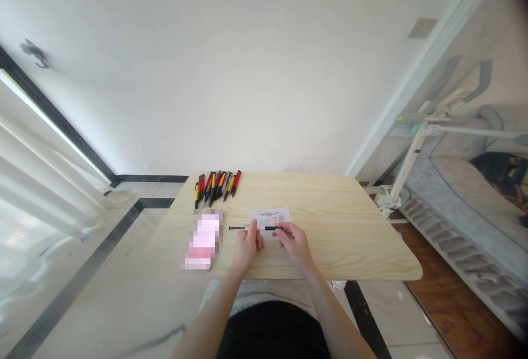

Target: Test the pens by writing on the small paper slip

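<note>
A pen [236,228] lies level between my two hands, above a sheet of paper. Its left end is dark with pale marks, and the right end is black. A thin, pale stretch shows between the dark ends, partly behind my left thumb. My left hand [247,243] is closed around the pen's middle, thumb on top. My right hand [295,241] pinches the black right end between thumb and fingers. Under both hands is the white paper [282,213], printed or drawn on in purple and red; its lower part is partly covered.
At the back left of the wooden table [350,232] lie several pens [214,186] in red, yellow, black and grey. Left of my hands is a pixelated pink-and-white item [202,241]. A white wall [268,73] rises behind; a white-framed stand [408,166] and a sofa [457,177] are at right.
</note>
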`<action>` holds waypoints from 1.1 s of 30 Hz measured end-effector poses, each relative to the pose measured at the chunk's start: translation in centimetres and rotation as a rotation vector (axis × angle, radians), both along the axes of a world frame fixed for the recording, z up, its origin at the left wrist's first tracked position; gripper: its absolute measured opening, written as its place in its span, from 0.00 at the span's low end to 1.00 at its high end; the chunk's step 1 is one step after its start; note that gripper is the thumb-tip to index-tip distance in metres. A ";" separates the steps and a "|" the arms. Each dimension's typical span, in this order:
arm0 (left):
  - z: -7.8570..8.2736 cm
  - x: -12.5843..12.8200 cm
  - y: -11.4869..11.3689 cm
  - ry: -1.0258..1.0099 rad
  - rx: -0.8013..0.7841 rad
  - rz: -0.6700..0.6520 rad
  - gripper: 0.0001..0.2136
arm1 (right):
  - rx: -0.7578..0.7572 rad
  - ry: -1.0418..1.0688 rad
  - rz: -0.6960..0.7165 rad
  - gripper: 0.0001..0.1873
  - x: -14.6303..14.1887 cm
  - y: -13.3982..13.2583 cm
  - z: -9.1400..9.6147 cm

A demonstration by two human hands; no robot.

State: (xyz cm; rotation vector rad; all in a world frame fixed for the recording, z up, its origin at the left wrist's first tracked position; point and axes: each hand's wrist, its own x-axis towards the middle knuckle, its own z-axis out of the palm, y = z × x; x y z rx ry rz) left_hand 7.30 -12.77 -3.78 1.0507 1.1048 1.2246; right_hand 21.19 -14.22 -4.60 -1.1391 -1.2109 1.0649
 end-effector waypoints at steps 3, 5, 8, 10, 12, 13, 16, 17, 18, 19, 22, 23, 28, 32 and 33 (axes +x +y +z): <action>0.0 0.0 0.0 -0.047 -0.005 -0.001 0.26 | 0.008 0.003 -0.013 0.16 0.0 0.0 0.2; -0.1 0.1 -0.1 -0.089 -0.009 0.000 0.25 | 0.009 -0.013 -0.025 0.15 -0.1 -0.1 0.2; -0.1 0.1 -0.2 -0.125 -0.025 0.005 0.24 | 0.007 -0.072 -0.025 0.17 -0.1 0.0 0.1; 0.0 0.1 -0.2 -0.111 -0.037 0.001 0.24 | 0.008 -0.130 -0.018 0.19 0.0 0.0 -0.1; 0.0 0.1 -0.2 -0.086 -0.044 -0.010 0.25 | 0.007 -0.177 -0.019 0.20 0.0 0.0 -0.2; 0.0 0.0 -0.1 -0.073 -0.041 -0.018 0.25 | 0.005 -0.191 -0.021 0.20 0.0 0.0 -0.2; 0.0 -0.1 -0.2 -0.044 -0.015 -0.048 0.26 | -0.005 -0.196 -0.015 0.21 0.0 0.0 -0.2; 0.0 -0.2 -0.2 -0.043 -0.006 -0.058 0.26 | -0.006 -0.192 -0.010 0.20 0.0 0.0 -0.2; 0.0 -0.3 -0.2 -0.045 -0.004 -0.071 0.25 | -0.004 -0.186 -0.007 0.21 0.0 0.0 -0.3; 0.0 -0.4 -0.3 -0.048 0.003 -0.081 0.25 | -0.003 -0.180 -0.003 0.21 0.0 0.1 -0.3; -0.2 -0.5 -0.4 -0.041 0.017 -0.093 0.24 | -0.001 -0.165 -0.006 0.21 0.0 0.1 -0.5; -0.3 -0.5 -0.4 -0.034 0.021 -0.094 0.24 | 0.001 -0.165 -0.010 0.21 0.0 0.1 -0.6; -0.5 -0.4 -0.3 -0.078 0.017 -0.102 0.23 | 0.017 -0.195 -0.016 0.20 0.1 0.0 -0.5; -0.5 -0.4 -0.2 -0.115 0.018 -0.110 0.22 | 0.019 -0.214 -0.018 0.20 0.2 -0.1 -0.3; -0.5 -0.4 -0.1 -0.095 0.025 -0.106 0.23 | 0.018 -0.216 -0.018 0.20 0.2 -0.1 -0.3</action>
